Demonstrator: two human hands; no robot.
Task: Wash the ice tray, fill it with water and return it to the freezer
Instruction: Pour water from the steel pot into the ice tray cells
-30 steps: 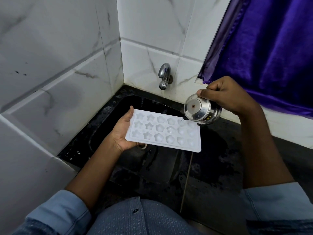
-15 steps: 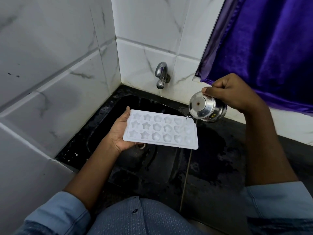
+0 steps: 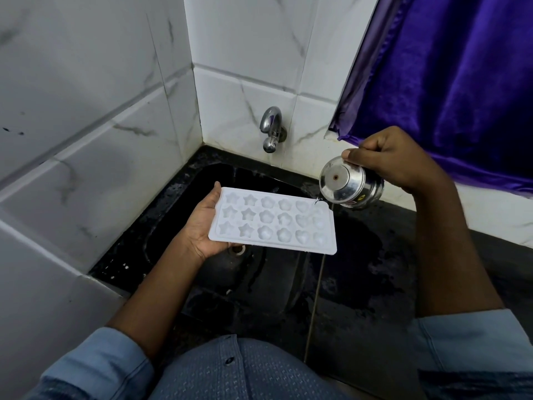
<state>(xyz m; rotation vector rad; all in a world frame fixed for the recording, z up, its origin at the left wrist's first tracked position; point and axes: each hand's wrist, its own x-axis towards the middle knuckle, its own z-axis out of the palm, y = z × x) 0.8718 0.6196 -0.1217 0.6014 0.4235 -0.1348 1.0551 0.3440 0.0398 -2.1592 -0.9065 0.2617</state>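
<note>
Fingers (image 3: 375, 141) of the right hand (image 3: 395, 160) are curled around a small steel cup (image 3: 350, 186) at the right of the frame, and the thumb presses on its upper side. The cup is tilted, and it turns a round flat face with a dark dot in the centre toward the camera. At its lower left edge a short thread of water (image 3: 317, 201) shows, just above the upper right corner of the ice tray (image 3: 274, 220).

The left hand (image 3: 202, 229) holds this white tray by its left short end, in the middle of the frame. The palm is turned up under the tray and the thumb lies along the left rim. The other fingers are hidden below the tray, so I cannot tell if they are spread or together. The tray lies almost flat in the air, with three rows of moulds shaped like stars, flowers and hearts.

Under both hands is a black wet sink (image 3: 259, 284), with its drain (image 3: 238, 249) showing just below the near rim of the tray. A dark wet worktop (image 3: 375, 272) continues to the right of it. A chrome tap (image 3: 271, 129) comes out of the white marbled tiles (image 3: 86, 111) in the upper middle. A purple curtain (image 3: 447, 82) fills the upper right. Light blue sleeves (image 3: 101, 368) and a blue shirt (image 3: 245, 368) show along the bottom edge.
</note>
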